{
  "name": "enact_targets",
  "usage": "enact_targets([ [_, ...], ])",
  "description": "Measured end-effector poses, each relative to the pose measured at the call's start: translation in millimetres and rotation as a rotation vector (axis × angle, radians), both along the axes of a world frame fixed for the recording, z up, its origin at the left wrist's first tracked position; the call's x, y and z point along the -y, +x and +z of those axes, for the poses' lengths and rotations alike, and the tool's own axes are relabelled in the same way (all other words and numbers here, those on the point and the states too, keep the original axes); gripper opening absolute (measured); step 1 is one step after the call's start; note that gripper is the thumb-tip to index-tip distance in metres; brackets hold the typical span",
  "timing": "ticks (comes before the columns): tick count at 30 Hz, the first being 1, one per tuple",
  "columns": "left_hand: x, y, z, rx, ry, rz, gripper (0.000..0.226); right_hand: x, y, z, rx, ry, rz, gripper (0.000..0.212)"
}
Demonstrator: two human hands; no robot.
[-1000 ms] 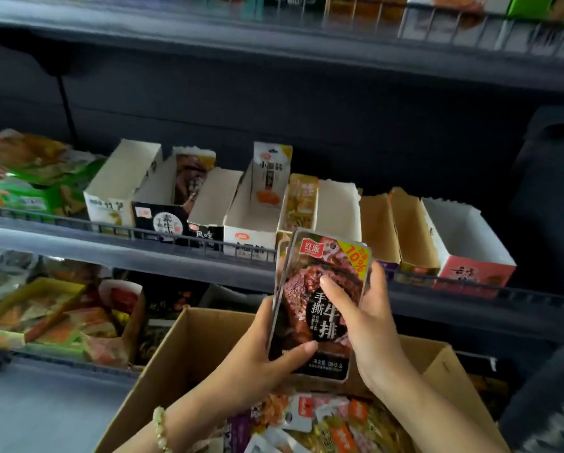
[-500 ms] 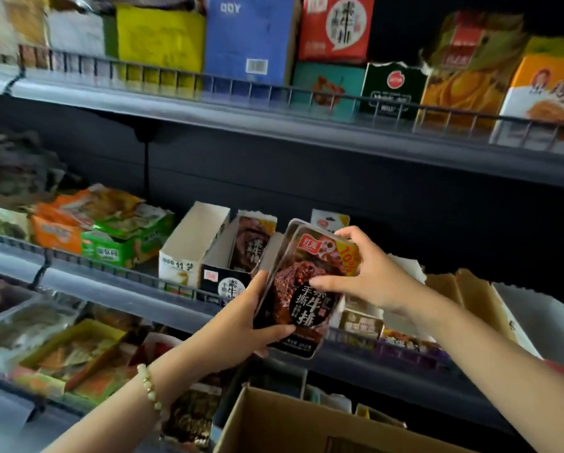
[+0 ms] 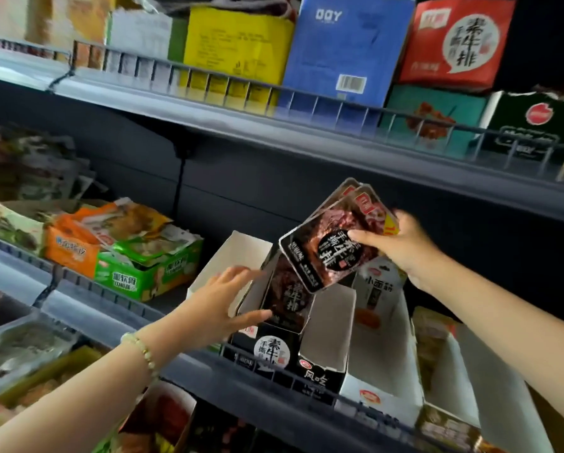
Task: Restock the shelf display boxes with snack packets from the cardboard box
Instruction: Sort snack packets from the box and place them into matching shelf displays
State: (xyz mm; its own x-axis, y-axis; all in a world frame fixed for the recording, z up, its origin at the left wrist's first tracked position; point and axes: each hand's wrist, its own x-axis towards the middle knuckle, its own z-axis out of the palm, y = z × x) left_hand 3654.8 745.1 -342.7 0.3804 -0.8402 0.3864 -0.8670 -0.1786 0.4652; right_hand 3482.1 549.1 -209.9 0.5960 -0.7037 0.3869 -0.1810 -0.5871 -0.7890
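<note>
Hands raised: right hand [image 3: 401, 248] grips tilted packets [image 3: 326, 246], left hand [image 3: 223, 304] splayed.

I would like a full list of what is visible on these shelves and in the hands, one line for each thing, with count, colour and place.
held snack packets: at least two, dark with red label, above the middle shelf
black display box: one, black, middle shelf
matching packet: one, dark, standing in the black display box
white display box: one, white, left of the black one
white packet: one, white and orange, right of the black one
green box: one, green, middle shelf, left
orange box: one, orange, beside the green box
yellow box: one, yellow, top shelf
blue box: one, blue, top shelf
red box: one, red, top shelf
bead bracelet: one, pale, left wrist
left hand: fingers spread, at the black display box
right hand: grips the held snack packets
</note>
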Motion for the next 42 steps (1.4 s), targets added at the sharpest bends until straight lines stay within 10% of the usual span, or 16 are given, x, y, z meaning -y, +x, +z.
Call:
enact_targets([
  [5,26,22,-18,0.12,0.008,0.017,0.099,26,59,-12,-0.075,-0.038,-0.017,0.096],
  [13,49,30,-33,0.241,0.036,-0.015,0.111,45,119,-63,-0.524,-0.252,0.112,0.075],
  [25,50,37,-35,0.233,-0.017,-0.051,0.076,52,121,-85,-0.687,-0.561,0.163,0.092],
  [42,46,30,-36,0.208,-0.026,-0.028,0.097,50,100,-96,-0.477,-0.623,0.038,0.061],
])
